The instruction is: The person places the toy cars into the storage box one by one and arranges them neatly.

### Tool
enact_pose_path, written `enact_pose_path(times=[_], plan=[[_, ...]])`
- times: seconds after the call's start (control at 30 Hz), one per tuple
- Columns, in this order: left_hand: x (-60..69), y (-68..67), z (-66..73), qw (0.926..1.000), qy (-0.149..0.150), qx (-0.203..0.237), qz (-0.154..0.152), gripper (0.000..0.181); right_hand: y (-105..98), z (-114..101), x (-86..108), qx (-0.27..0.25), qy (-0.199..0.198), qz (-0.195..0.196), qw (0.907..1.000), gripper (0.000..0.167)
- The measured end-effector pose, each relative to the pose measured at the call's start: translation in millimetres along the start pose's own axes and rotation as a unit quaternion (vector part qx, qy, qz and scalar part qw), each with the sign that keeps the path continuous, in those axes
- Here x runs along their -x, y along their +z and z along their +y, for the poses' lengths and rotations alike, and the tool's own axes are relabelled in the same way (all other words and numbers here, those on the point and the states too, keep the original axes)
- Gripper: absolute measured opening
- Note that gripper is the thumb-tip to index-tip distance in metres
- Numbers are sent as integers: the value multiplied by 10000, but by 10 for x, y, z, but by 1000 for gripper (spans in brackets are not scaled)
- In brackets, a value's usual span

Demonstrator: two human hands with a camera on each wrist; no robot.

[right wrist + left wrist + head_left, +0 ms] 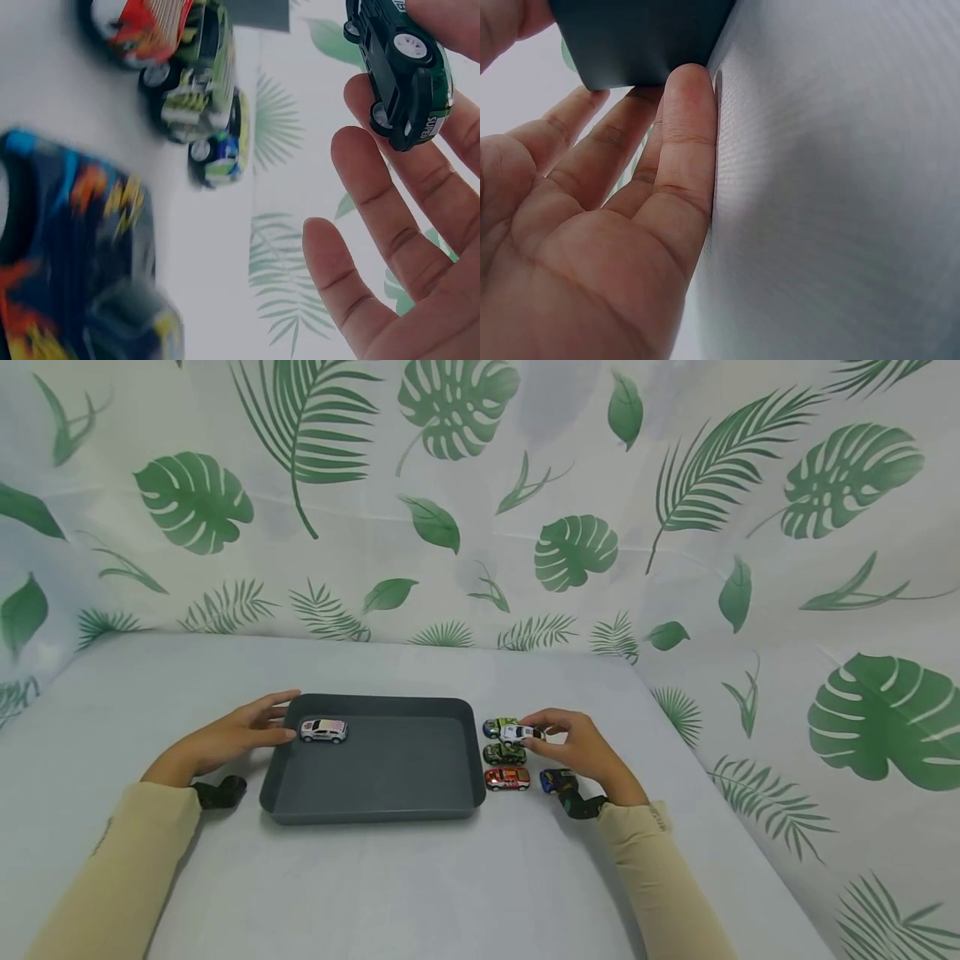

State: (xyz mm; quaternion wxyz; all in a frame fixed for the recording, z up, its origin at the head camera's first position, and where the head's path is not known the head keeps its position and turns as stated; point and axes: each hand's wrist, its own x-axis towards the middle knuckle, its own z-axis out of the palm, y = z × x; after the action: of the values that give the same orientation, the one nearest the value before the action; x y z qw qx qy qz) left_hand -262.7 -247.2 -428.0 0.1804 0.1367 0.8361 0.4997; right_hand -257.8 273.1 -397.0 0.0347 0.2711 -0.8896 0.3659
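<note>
My right hand (581, 745) pinches a white toy car (519, 734) between thumb and fingers, above a row of toy cars. In the right wrist view its dark underside and wheels (411, 46) face the camera. Below it are a blue-and-yellow toy car (492, 727), a green camouflage toy car (504, 754) and a red toy car (507, 778). My left hand (228, 739) touches the left side of a dark grey tray (390, 817), its fingers nearly straight along the wall. Inside the tray, at upper left, stands a white-and-pink toy car (324, 731).
A dark blue toy car (556, 780) with flame markings sits near my right wrist, partly hidden by the wrist camera (581, 806). The white table (360, 893) meets a leaf-print cloth (480, 527) at the back and right.
</note>
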Motion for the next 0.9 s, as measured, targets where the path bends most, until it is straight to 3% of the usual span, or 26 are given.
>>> enact_pose_path(times=[0.43,0.9], plan=[[1,3,6,10000,-26,41,-10,91,133,-133,-128,-56,-345,-155,9993,27],[-4,1,7,9999,-58,88,-40,91,267,-304,-263,-316,-370,-403,9980,28]])
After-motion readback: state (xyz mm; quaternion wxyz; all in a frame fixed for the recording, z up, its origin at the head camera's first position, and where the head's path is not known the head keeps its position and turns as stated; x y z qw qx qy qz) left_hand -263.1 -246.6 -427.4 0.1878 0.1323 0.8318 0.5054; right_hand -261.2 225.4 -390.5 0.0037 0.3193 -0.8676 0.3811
